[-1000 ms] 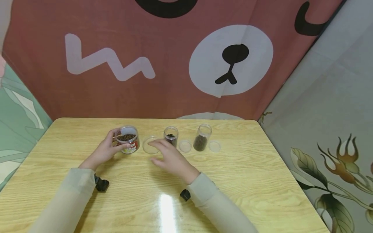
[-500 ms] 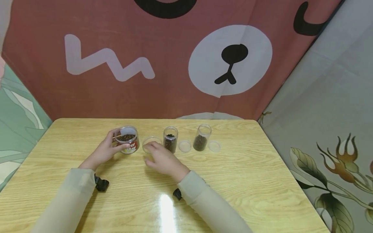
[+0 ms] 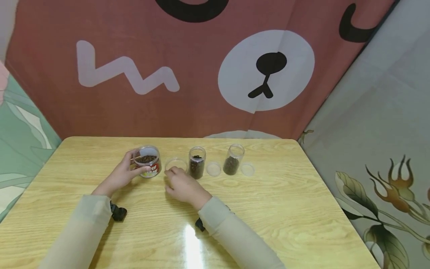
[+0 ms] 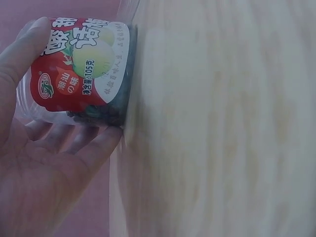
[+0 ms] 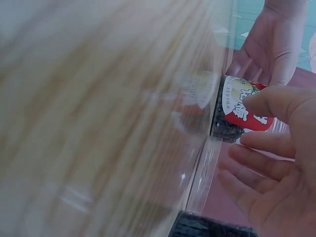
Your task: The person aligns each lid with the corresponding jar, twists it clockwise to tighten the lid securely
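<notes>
My left hand (image 3: 117, 178) grips a clear wide jar (image 3: 152, 169) with a red label, thumb in front and fingers behind. The open-topped jar stands upright and contains small brown dried pieces. In the left wrist view, the label (image 4: 81, 64) shows printed characters and a pale green fruit. Just right of this jar, a large clear round lid (image 3: 176, 161) lies on the table. My right hand (image 3: 184, 188) is at the lid's near edge, its fingers loosely bent. The right wrist view has these fingers apart from each other beside the lid (image 5: 205, 173); contact cannot be made out.
Right of the lid stand two narrower open jars, one (image 3: 196, 169) with dark pieces, the other (image 3: 231, 165) with dark brown contents. Small clear lids, one (image 3: 213, 169) between them and one (image 3: 248, 169) farther right, lie on the wooden table (image 3: 285, 209). Printed cloth (image 3: 134, 112) hangs behind.
My right hand has moved left and slightly down, from in front of the nearer narrow jar to the large lid's near edge. The left hand and its jar have stayed put.
</notes>
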Motion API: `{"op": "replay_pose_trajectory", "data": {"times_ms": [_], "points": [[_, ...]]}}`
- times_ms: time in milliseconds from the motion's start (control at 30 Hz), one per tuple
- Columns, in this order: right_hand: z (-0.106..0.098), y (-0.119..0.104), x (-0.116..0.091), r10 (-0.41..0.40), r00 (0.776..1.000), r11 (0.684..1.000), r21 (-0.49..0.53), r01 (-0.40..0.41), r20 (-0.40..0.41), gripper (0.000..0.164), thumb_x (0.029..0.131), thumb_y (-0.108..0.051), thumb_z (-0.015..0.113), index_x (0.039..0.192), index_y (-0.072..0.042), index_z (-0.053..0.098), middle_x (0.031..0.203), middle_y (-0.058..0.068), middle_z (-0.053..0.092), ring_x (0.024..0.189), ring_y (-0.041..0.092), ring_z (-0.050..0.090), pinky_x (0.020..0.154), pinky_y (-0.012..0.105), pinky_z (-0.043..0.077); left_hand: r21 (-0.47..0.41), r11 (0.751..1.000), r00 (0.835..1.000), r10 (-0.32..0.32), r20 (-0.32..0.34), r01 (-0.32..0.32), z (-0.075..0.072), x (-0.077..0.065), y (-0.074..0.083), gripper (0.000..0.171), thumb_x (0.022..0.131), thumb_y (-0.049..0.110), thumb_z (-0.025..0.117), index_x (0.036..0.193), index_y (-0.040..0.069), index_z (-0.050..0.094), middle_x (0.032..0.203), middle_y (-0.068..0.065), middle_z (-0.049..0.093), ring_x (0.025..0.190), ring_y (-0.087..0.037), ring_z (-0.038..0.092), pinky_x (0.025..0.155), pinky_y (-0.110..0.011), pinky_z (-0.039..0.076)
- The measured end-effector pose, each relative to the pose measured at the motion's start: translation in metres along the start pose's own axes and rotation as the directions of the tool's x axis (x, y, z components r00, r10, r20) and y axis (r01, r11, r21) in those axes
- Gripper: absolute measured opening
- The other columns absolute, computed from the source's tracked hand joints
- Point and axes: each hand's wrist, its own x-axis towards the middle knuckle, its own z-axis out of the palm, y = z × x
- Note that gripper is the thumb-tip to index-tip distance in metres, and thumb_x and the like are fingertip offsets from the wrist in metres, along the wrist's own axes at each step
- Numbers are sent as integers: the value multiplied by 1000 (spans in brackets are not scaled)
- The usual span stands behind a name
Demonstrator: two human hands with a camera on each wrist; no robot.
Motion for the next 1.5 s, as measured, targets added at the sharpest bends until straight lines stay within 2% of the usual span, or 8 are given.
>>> {"op": "replay_pose_trajectory", "data": {"times_ms": [267,567,767,967,1067,1167,1333,1500], "points": [[4,2,4,20,1000,997,-79,-22,-21,44,99,-24,64,137,-3,60,125,9,63,109,21,61,96,27,52,0,1000,1000,-17,11,17,2,0,1,96,98,39,69,162,7,5,159,-29,22,143,-53,26,108,-69,32],[3,1,7,-1,999,995,-104,-3,-32,28,97,-18,69,122,-5,70,106,6,66,90,17,60,79,22,53,-4,1000,1000,-26,14,26,1,-1,2,96,98,38,69,162,8,4,158,-29,23,144,-53,24,109,-70,32],[2,2,9,-25,999,995,-102,23,-24,17,96,-6,68,112,-10,73,98,4,67,84,17,63,70,21,53,-19,999,999,-35,15,35,1,0,1,98,97,38,70,162,9,3,158,-28,24,144,-52,26,109,-69,31],[0,3,10,-59,997,994,-92,54,-46,15,97,-7,68,109,-12,73,99,3,69,88,17,65,76,22,54,-22,999,999,-37,10,37,0,0,1,97,97,38,70,162,8,4,157,-29,26,144,-52,26,109,-69,31],[0,2,11,-54,996,994,-98,46,-76,16,97,-11,69,112,-12,72,108,4,67,95,19,63,83,25,54,-23,999,999,-41,8,41,0,1,0,96,97,38,70,162,8,5,157,-29,26,144,-52,26,110,-69,30],[0,1,14,-21,996,994,-111,10,-91,25,96,-18,71,121,-12,69,122,8,63,108,22,60,94,30,52,-23,999,999,-46,8,46,0,1,0,97,97,39,69,162,8,4,157,-30,25,144,-53,24,111,-70,29],[-2,1,19,45,998,991,-126,-50,-45,40,96,-27,69,133,-14,63,140,13,55,131,29,50,112,38,42,-40,998,999,-42,9,43,0,2,0,97,97,38,70,161,7,4,157,-30,25,145,-54,22,112,-70,27],[0,2,26,61,998,989,-134,-60,10,49,96,-28,69,142,-16,57,147,15,50,140,35,42,119,43,32,-39,998,999,-43,9,44,0,1,-1,96,98,35,69,161,7,4,157,-30,24,145,-54,23,112,-69,28]]}}
